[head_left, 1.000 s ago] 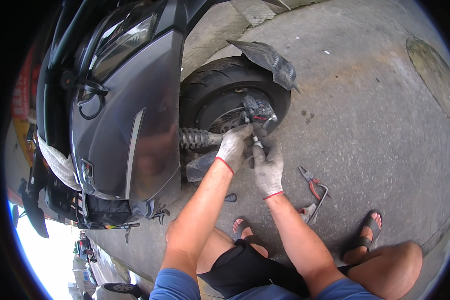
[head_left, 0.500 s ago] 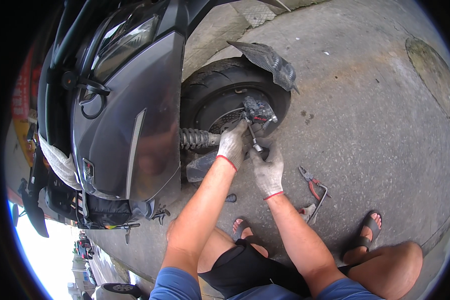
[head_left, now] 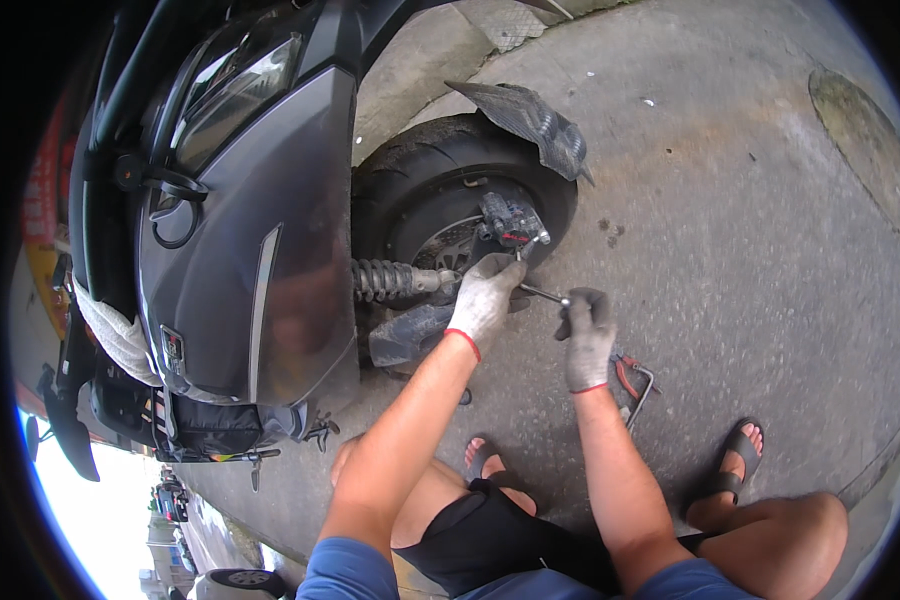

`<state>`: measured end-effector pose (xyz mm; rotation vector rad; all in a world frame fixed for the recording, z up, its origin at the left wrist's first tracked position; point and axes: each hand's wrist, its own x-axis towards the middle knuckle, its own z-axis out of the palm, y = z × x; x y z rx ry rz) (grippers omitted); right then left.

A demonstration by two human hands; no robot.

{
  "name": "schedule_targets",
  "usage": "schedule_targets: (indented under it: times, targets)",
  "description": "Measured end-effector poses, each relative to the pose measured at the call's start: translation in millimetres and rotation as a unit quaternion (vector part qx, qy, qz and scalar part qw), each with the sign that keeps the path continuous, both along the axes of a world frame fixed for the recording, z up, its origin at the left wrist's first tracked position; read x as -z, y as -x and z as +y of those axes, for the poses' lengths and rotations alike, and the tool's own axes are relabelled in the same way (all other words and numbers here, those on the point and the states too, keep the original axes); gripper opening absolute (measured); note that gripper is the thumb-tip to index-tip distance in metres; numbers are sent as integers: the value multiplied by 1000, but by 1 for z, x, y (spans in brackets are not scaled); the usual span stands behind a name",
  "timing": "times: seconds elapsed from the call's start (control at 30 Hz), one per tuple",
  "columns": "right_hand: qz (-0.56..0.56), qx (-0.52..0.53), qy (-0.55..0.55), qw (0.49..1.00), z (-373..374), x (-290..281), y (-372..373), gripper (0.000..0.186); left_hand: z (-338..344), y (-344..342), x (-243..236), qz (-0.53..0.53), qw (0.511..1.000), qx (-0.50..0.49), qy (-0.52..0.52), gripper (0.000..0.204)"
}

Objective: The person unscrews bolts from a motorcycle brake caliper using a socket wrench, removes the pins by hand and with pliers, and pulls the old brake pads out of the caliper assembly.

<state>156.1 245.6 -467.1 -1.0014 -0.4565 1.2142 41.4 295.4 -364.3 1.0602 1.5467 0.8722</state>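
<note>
My left hand [head_left: 488,296], in a pale knit glove with a red cuff, is closed around the bend of a metal L-shaped socket wrench [head_left: 544,293]. The wrench's short leg points up to a dark brake caliper [head_left: 510,220] beside the wheel [head_left: 410,170]; whether it sits on a bolt is hidden by my fingers. At the long arm's free end, my right hand [head_left: 589,335], gloved alike, has its fingers curled against the tip. A brake disc [head_left: 448,245] shows behind the caliper, and a coil-spring shock absorber [head_left: 385,281] lies left of my left hand.
A grey scooter body [head_left: 255,240] fills the left side. A torn-looking black mudguard piece [head_left: 530,120] juts over the tyre. Red-handled pliers [head_left: 626,376] and another bent metal bar [head_left: 646,395] lie on the concrete near my right forearm. My sandalled feet flank the spot.
My right hand has moved right and slightly down. The wrench's long arm has swung from near upright to pointing right, and my left hand has shifted a little right along with it.
</note>
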Motion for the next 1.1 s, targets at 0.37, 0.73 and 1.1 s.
schedule_targets:
  times: [0.37,0.73,1.1]
  targets:
    - [-374,81,232,894,-6,184,-129,17,-53,8,90,508,780,366,-11,26]
    - [-433,79,279,854,8,206,-183,20,-13,-24,166,489,798,353,-5,22]
    - [-663,70,287,687,181,193,-347,28,80,-105,276,492,805,281,-175,25]
